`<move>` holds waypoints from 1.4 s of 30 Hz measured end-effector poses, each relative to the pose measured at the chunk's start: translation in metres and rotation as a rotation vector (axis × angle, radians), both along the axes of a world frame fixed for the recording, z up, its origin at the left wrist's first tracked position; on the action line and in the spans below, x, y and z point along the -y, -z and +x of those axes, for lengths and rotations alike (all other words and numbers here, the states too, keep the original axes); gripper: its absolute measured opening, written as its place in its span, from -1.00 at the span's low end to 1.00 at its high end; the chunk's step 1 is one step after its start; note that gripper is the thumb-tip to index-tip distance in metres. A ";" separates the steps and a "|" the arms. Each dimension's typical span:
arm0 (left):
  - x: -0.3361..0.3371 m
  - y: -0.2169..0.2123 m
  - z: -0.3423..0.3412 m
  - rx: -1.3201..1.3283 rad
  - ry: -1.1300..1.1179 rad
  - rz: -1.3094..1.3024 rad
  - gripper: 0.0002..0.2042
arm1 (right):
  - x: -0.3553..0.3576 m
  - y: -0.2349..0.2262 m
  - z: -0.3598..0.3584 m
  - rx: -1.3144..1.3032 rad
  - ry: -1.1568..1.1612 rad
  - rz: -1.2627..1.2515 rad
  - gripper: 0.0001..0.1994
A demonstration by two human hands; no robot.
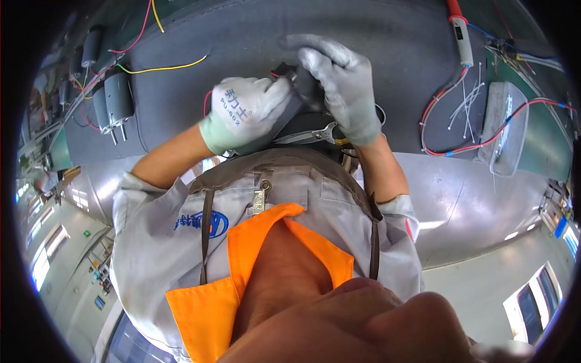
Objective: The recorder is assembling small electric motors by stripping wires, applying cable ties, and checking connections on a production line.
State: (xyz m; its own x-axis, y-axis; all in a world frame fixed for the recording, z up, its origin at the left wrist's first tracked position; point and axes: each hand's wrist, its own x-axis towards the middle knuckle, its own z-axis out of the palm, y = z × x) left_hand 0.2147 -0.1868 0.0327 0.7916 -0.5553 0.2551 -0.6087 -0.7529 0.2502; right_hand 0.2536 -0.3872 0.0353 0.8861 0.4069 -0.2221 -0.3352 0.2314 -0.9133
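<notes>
Head: dark part between hands

The wide fisheye camera looks steeply down from the wearer's head; the orange fabric collar lies close to the lens, in the lower part; farther off, above centre, come the pale-gloved left hand and pale-gloved right hand; the flat dark-grey worktop spans the top, its outline bowed by the lens.

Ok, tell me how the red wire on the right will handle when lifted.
The red wire is probably bendy but springy, since it holds a smooth, wide loop. It may tug the white tool at its end and could brush the clear tray it crosses.
</notes>
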 end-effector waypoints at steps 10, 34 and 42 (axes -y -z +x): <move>0.000 -0.008 0.006 -0.151 0.449 0.218 -0.58 | -0.034 -0.013 0.036 0.061 -0.143 -0.209 -0.76; -0.006 -0.033 0.102 -0.842 0.205 -0.525 -0.69 | 0.142 0.010 -0.137 0.393 -0.141 -1.030 -0.22; -0.006 -0.039 0.112 -0.754 0.349 -0.623 -0.69 | 0.086 0.045 -0.118 -0.068 0.061 -0.029 -0.02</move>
State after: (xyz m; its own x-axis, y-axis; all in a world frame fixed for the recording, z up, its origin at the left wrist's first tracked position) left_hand 0.3267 -0.1807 0.0722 0.6851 -0.7240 0.0809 -0.2920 -0.1712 0.9410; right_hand 0.1354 -0.4731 -0.0094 0.8912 0.3455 -0.2940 -0.3832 0.2267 -0.8954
